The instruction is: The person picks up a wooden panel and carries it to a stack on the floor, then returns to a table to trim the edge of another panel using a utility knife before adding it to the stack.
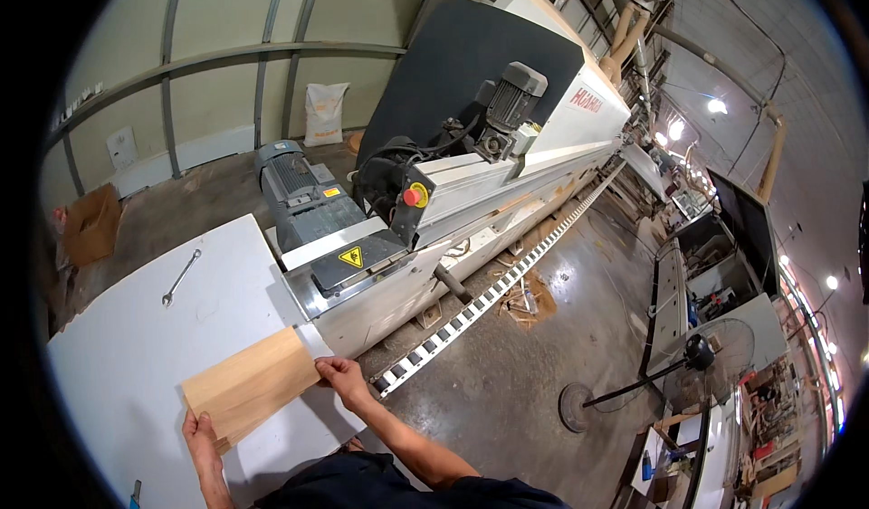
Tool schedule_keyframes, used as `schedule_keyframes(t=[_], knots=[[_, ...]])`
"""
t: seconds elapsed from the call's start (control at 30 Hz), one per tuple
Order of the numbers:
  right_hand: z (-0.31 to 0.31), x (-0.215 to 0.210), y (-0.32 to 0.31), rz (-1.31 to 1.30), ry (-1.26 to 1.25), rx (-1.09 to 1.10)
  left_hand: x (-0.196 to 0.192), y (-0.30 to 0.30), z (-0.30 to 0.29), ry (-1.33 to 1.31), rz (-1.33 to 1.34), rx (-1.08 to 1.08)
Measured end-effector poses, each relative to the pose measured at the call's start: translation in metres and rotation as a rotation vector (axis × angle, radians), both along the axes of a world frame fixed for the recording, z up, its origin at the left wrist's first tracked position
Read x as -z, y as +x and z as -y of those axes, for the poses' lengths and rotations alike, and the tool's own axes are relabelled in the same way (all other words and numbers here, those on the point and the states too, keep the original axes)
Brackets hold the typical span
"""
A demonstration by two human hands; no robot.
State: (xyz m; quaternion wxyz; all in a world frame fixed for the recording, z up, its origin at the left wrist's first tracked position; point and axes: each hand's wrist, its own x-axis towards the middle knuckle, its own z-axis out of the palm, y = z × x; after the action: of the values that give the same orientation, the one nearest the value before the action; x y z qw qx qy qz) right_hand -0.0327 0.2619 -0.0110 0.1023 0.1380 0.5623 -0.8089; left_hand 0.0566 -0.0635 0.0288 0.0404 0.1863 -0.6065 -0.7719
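Note:
A flat, light-brown wooden board (pixel 252 378) lies over the white tabletop (pixel 118 346), with a thin edge of another piece showing beneath its lower left corner. My left hand (pixel 202 435) grips that near-left end, thumb on top and fingers partly hidden below. At the board's right end my right hand (pixel 339 380) pinches the edge between thumb and fingers. The board's far right corner is close to the metal infeed plate (pixel 312 296) of a large white and dark grey machine (pixel 480 84).
A wrench (pixel 183 278) rests on the white tabletop. The machine carries a red stop button (pixel 415 196) and grey motors (pixel 518 93). A slotted white roller rail (pixel 480 305) runs alongside it. Rightward stand a floor fan (pixel 697 353) and cluttered benches; a cardboard box (pixel 92 224) sits far left.

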Motion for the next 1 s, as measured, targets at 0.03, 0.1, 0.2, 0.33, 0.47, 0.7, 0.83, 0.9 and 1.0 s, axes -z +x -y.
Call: schedule_keyframes(t=[0.03, 0.1, 0.2, 0.33, 0.47, 0.7, 0.83, 0.9, 1.0], knots=[[0.002, 0.001, 0.001, -0.053, 0.109, -0.074, 0.002, 0.001, 0.003, -0.051, 0.016, -0.012], [0.007, -0.008, -0.003, -0.107, 0.287, -0.211, 0.010, 0.003, 0.013, -0.107, 0.036, -0.028], [0.017, -0.006, -0.010, -0.468, 0.989, -0.226, 0.051, 0.009, 0.037, -0.696, 0.116, -0.164], [0.041, 0.023, -0.025, -0.395, 1.009, -0.117, 0.056, 0.012, 0.053, -0.434, 0.224, -0.127], [0.044, 0.038, -0.052, -0.179, 0.672, -0.335, 0.022, -0.007, 0.042, -0.239, 0.389, 0.060], [0.070, 0.014, -0.061, 0.001, 0.747, -0.512, 0.006, -0.006, 0.043, -0.105, 0.327, 0.038], [0.057, 0.023, -0.061, -0.015, 0.721, -0.511, 0.002, -0.011, 0.037, -0.221, 0.444, 0.077], [0.061, 0.021, -0.051, -0.334, 0.840, -0.295, 0.011, -0.012, 0.039, -0.209, 0.431, 0.065], [0.054, 0.025, -0.051, -0.245, 0.796, -0.335, 0.010, -0.015, 0.033, -0.163, 0.386, 0.064]])
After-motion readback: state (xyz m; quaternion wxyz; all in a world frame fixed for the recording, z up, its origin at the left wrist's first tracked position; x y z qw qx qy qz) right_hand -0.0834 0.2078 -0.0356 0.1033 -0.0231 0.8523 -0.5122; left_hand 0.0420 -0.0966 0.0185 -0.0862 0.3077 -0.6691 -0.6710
